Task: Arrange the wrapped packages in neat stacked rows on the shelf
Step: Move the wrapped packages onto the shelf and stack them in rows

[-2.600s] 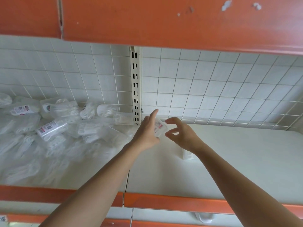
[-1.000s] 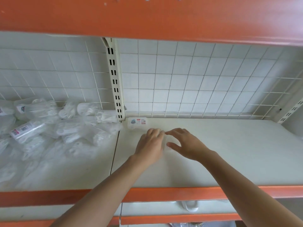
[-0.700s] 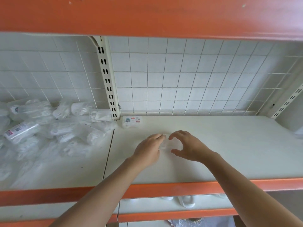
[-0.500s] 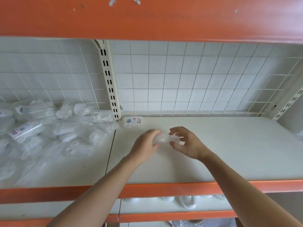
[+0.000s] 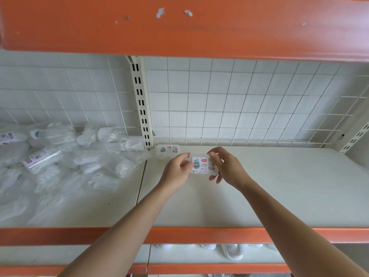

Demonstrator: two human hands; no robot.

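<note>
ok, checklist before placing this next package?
1. Grip on held package: ok, left hand and right hand pinch its ends.
2. Label visible: ok, faces the camera.
3. Row start, first package at the back grid: ok.
4. Bare shelf right of it: ok.
5. Spill, loose pile apart from the row: cannot tell.
</note>
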